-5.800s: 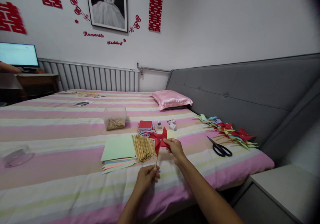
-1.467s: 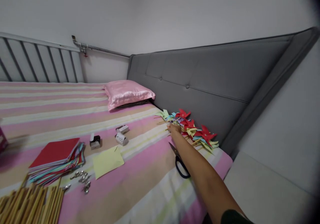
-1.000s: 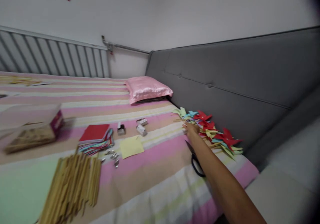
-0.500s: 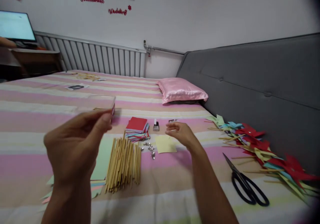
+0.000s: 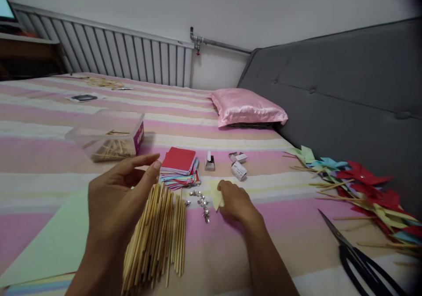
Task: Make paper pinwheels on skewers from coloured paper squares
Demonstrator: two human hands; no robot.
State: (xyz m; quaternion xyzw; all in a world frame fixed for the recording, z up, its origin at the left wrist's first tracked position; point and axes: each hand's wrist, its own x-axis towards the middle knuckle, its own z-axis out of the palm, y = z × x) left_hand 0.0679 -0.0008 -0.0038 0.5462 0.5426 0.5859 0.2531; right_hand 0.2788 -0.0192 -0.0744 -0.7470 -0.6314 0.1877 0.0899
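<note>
My right hand [image 5: 234,201] rests on the striped bedspread [image 5: 231,243] with its fingers closed on the edge of a small yellow paper square [image 5: 216,194], lifting that edge. My left hand [image 5: 117,195] hovers open and empty above a bundle of wooden sticks [image 5: 158,234]. Silver pins [image 5: 201,199] lie between the sticks and the yellow paper. A stack of coloured paper squares with red on top [image 5: 180,166] sits just beyond.
Finished paper pinwheels [image 5: 359,190] lie along the grey headboard [image 5: 346,89] at right, black scissors [image 5: 359,261] in front of them. A clear box of sticks [image 5: 110,140], a pink pillow [image 5: 247,107], small white items [image 5: 238,166] and large green sheets [image 5: 49,243] are also on the bed.
My right hand left the pinwheel pile, swung back left and came down onto the yellow paper. My left hand came into view and lowered over the sticks. The view tilted down.
</note>
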